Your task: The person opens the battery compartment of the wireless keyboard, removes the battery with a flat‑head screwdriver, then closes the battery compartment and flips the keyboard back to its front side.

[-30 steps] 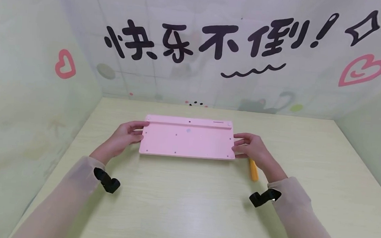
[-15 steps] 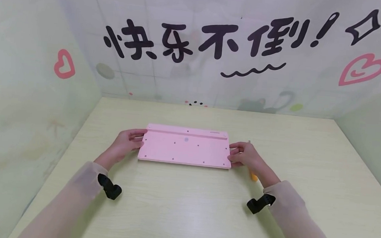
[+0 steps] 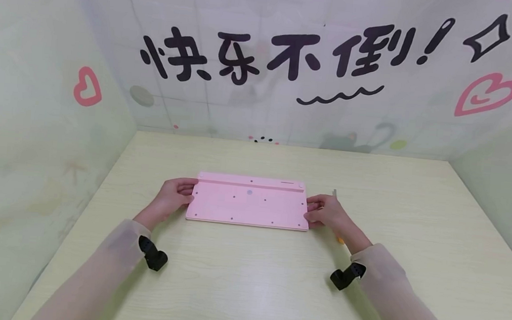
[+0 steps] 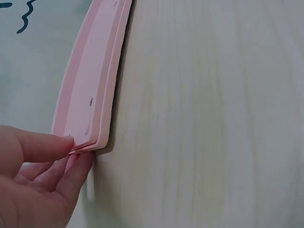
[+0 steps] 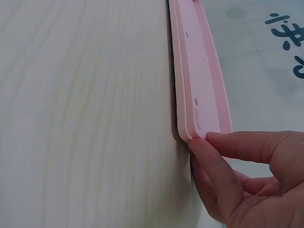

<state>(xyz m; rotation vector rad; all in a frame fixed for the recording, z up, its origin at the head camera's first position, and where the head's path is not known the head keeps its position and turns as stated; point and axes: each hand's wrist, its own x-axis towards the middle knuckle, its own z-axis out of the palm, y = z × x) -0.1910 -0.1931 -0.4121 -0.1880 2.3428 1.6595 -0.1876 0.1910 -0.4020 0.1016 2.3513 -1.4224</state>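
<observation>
Pink plastic keyboard (image 3: pixel 248 201): flat rectangular slab lying underside up, small screw holes showing, on the pale wood-grain desk (image 3: pixel 247 278), about midway between the desk's left and right edges and nearer its far edge than its near one.
Long axis: runs left to right, parallel to the desk's far edge; one short end points at each of my hands.
Left hand (image 3: pixel 174 198): at the keyboard's left short end; in the left wrist view my thumb (image 4: pixel 42 145) lies on the upper face at the corner and my fingers curl under the edge, so the grip is a narrow pinch on that end.
Right hand (image 3: pixel 325 212): mirrors it at the right short end; in the right wrist view my thumb (image 5: pixel 251 145) rests on top and a finger presses up along the edge below, again a narrow pinch.
Contact with desk: the near long edge looks down on the desk; whether the pinched ends are just clear of it I cannot tell.
Nearer hand: neither, both are equally on it.
Beside my right hand: a metal tip (image 3: pixel 334 192) and a scrap of orange handle (image 3: pixel 341 240) show past it.
</observation>
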